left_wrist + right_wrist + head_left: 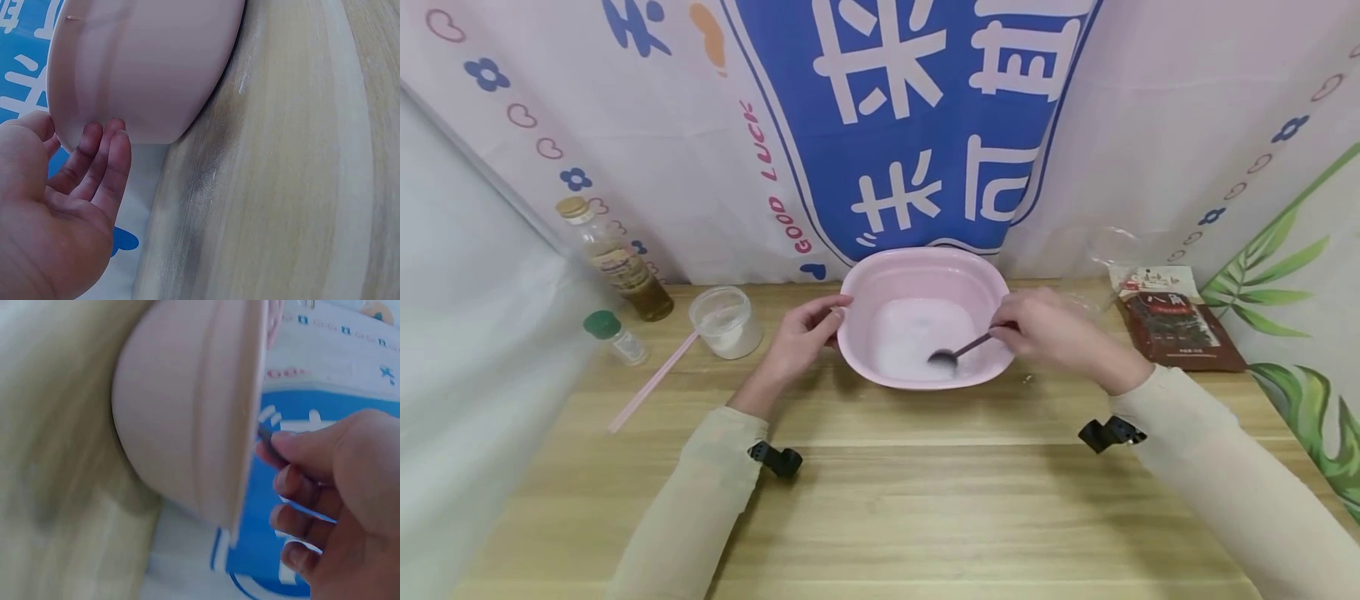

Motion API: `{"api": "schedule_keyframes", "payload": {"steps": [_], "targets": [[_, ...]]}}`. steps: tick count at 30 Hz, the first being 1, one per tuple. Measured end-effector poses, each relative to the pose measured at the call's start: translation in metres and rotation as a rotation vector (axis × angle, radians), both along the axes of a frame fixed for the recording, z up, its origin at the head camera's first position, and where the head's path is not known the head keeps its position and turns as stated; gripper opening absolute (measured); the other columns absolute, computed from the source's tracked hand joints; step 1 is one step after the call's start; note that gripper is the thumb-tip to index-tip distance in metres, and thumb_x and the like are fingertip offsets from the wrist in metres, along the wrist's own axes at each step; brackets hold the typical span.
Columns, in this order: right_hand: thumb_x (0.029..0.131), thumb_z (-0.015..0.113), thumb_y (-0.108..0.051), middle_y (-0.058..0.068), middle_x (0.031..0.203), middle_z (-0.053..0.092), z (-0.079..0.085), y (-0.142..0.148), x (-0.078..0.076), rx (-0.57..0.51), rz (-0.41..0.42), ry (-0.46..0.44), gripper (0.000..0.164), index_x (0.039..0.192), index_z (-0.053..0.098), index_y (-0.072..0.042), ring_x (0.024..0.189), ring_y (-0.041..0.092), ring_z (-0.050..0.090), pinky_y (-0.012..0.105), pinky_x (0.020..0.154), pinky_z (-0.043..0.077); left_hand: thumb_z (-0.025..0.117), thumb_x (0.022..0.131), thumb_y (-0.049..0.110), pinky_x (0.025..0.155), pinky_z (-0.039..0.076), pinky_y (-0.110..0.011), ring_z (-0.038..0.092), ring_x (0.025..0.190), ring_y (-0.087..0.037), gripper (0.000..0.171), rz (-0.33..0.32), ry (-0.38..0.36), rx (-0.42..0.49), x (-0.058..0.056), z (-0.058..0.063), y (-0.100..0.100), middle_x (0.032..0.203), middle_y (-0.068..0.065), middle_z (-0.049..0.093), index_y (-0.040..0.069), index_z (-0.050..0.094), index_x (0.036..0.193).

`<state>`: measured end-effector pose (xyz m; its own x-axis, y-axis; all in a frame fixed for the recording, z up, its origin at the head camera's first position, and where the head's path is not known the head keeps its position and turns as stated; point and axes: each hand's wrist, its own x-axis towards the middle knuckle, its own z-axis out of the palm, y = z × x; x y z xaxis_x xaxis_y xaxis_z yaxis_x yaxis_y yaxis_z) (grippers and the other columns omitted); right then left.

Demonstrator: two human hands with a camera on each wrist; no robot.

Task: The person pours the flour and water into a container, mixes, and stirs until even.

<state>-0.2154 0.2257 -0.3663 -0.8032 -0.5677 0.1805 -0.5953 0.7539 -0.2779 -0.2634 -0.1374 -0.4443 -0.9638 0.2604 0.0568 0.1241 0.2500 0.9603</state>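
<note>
A pink plastic basin (925,260) stands at the back of the table with something white in it, powder or liquid, I cannot tell which. At its left side my left hand (805,333) pinches the rim, with the fingertips (114,128) against the outer wall. My right hand (1048,333) is over the right rim and holds a dark spoon (972,343) by its handle between thumb and forefinger. The spoon's bowl dips into the white contents. In the right wrist view the basin wall hides all but a bit of the handle (270,445).
To the left stand an oil bottle (628,271), a small green-capped jar (617,337), a clear tub (727,323) of white powder and a pink stick (653,383). On the right are a brown spice packet (1180,325) and a clear container (1086,271). A printed cloth (692,208) hangs behind.
</note>
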Motion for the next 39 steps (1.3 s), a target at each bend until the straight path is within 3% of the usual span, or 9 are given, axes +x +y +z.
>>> {"api": "schedule_keyframes", "payload": {"steps": [5, 10, 16, 20, 25, 29, 34, 39], "targets": [[0.098, 0.076, -0.008, 0.003, 0.086, 0.076, -0.015, -0.029, 0.001, -0.071, 0.029, -0.01, 0.008, 0.094, 0.082, -0.006, 0.08, 0.017, 0.069, 0.041, 0.079, 0.061, 0.057, 0.112, 0.015, 0.083, 0.067, -0.032, 0.07, 0.085, -0.006, 0.038, -0.006, 0.002, 0.019, -0.001, -0.001, -0.002, 0.132, -0.032, 0.069, -0.001, 0.064, 0.145], [0.1, 0.075, -0.012, 0.005, 0.083, 0.075, -0.021, -0.052, -0.008, -0.083, -0.092, 0.009, 0.012, 0.096, 0.083, -0.004, 0.079, 0.021, 0.065, 0.04, 0.077, 0.058, 0.057, 0.112, 0.014, 0.079, 0.066, -0.024, 0.071, 0.086, -0.007, 0.038, -0.015, -0.003, 0.033, -0.002, -0.002, -0.001, 0.134, -0.032, 0.069, -0.001, 0.064, 0.145], [0.102, 0.072, -0.012, 0.014, 0.094, 0.08, -0.019, -0.049, -0.022, -0.04, -0.252, 0.032, 0.015, 0.101, 0.082, 0.0, 0.091, 0.032, 0.071, 0.049, 0.09, 0.058, 0.058, 0.112, 0.016, 0.085, 0.068, -0.035, 0.071, 0.088, -0.009, 0.038, -0.01, -0.015, 0.018, -0.003, -0.001, 0.001, 0.13, -0.03, 0.069, 0.002, 0.065, 0.146], [0.103, 0.07, -0.011, 0.016, 0.093, 0.078, -0.01, -0.031, -0.025, 0.041, -0.318, 0.019, 0.017, 0.103, 0.082, 0.001, 0.088, 0.035, 0.069, 0.052, 0.087, 0.056, 0.058, 0.112, 0.016, 0.089, 0.068, -0.042, 0.07, 0.087, -0.009, 0.037, -0.002, -0.015, 0.004, -0.003, -0.001, 0.0, 0.126, -0.029, 0.07, 0.002, 0.065, 0.146], [0.102, 0.066, -0.009, 0.012, 0.084, 0.073, 0.007, -0.007, -0.018, 0.136, -0.266, 0.004, 0.017, 0.094, 0.081, -0.002, 0.079, 0.033, 0.067, 0.053, 0.077, 0.056, 0.057, 0.112, 0.016, 0.087, 0.068, -0.038, 0.07, 0.087, -0.009, 0.038, -0.007, -0.01, 0.01, -0.002, -0.002, -0.001, 0.132, -0.029, 0.069, 0.001, 0.065, 0.146], [0.099, 0.07, -0.007, 0.006, 0.084, 0.076, 0.014, 0.0, -0.008, 0.11, -0.163, -0.058, 0.013, 0.092, 0.082, -0.006, 0.077, 0.026, 0.066, 0.048, 0.075, 0.057, 0.057, 0.112, 0.016, 0.083, 0.067, -0.029, 0.07, 0.087, -0.008, 0.038, -0.004, -0.01, 0.005, -0.002, -0.001, -0.003, 0.134, -0.03, 0.068, 0.0, 0.064, 0.146], [0.1, 0.074, -0.009, 0.004, 0.089, 0.078, 0.006, -0.014, -0.002, 0.038, -0.084, -0.122, 0.01, 0.096, 0.082, -0.005, 0.081, 0.02, 0.067, 0.044, 0.08, 0.06, 0.057, 0.112, 0.016, 0.083, 0.067, -0.031, 0.07, 0.087, -0.008, 0.038, 0.003, -0.009, -0.004, -0.001, 0.002, -0.003, 0.132, -0.03, 0.069, 0.001, 0.065, 0.146], [0.101, 0.075, -0.014, 0.004, 0.086, 0.078, -0.007, -0.04, -0.004, -0.043, -0.092, -0.117, 0.012, 0.097, 0.082, -0.005, 0.078, 0.018, 0.066, 0.04, 0.077, 0.06, 0.057, 0.112, 0.015, 0.086, 0.068, -0.039, 0.071, 0.085, -0.007, 0.038, -0.005, -0.008, -0.001, -0.001, 0.002, -0.001, 0.132, -0.031, 0.069, 0.0, 0.065, 0.146]]}}
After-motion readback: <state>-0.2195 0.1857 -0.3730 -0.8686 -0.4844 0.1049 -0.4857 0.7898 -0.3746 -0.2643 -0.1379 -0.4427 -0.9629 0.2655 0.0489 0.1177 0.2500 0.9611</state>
